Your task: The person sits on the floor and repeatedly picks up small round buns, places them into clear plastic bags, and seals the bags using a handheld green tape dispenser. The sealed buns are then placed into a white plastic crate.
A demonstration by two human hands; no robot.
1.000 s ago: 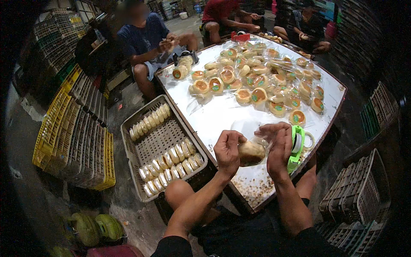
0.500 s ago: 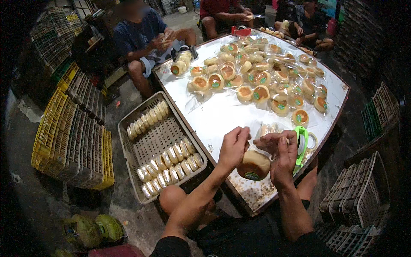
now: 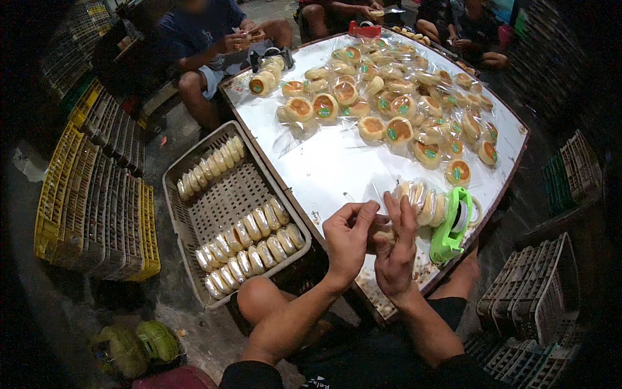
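Over the near part of the white table, both hands meet around a bun (image 3: 381,229) in clear wrap, mostly hidden by the fingers. My left hand (image 3: 348,238) is closed, its thumb and forefinger pinching at the wrap's edge. My right hand (image 3: 396,251) lies against the bun's other side, fingers fairly straight and together. Just beyond my right hand stands a short row of wrapped buns (image 3: 424,202). Touching the row's right side is a bright green tape dispenser (image 3: 451,227) with a roll of tape in it.
Many bagged buns (image 3: 402,107) cover the table's (image 3: 304,172) far half. Left of it, a grey plastic crate (image 3: 173,206) holds rows of wrapped buns. Stacked crates (image 3: 97,201) stand farther left, more crates (image 3: 528,285) at right. Several people sit around the far side.
The bun has turned and is now mostly covered by my fingers; both hands have drawn closer together. My view has shifted slightly, and the green dispenser shows more fully.
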